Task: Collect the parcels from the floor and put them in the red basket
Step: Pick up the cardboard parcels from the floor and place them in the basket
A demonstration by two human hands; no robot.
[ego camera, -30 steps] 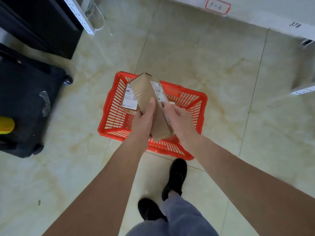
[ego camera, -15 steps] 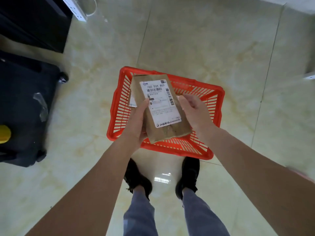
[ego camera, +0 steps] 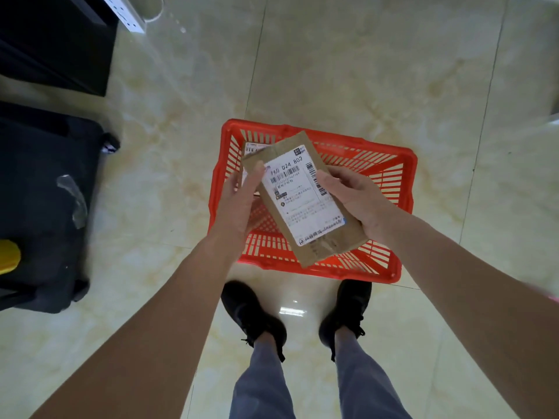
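Observation:
A brown cardboard parcel (ego camera: 304, 204) with a white shipping label faces up, held in the air over the red basket (ego camera: 405, 189). My right hand (ego camera: 357, 198) grips its right edge, thumb on the label. Along its left edge my left hand (ego camera: 239, 201) lies with straight fingers touching the parcel's upper left corner. Inside the basket, at its far left corner, a second labelled parcel (ego camera: 252, 148) shows partly behind the held one. The basket stands on the tiled floor just in front of my feet.
A black wheeled case (ego camera: 45, 207) with a yellow object (ego camera: 7, 255) on it stands to the left. Black furniture (ego camera: 57, 40) and a white power strip (ego camera: 127, 16) are at the top left. My black shoes (ego camera: 251, 313) stand just behind the basket.
The parcel has turned from edge-on to label-up and tilted clockwise. My right hand has closed on its right edge; my left hand's fingers have straightened along the left edge. The view has shifted down.

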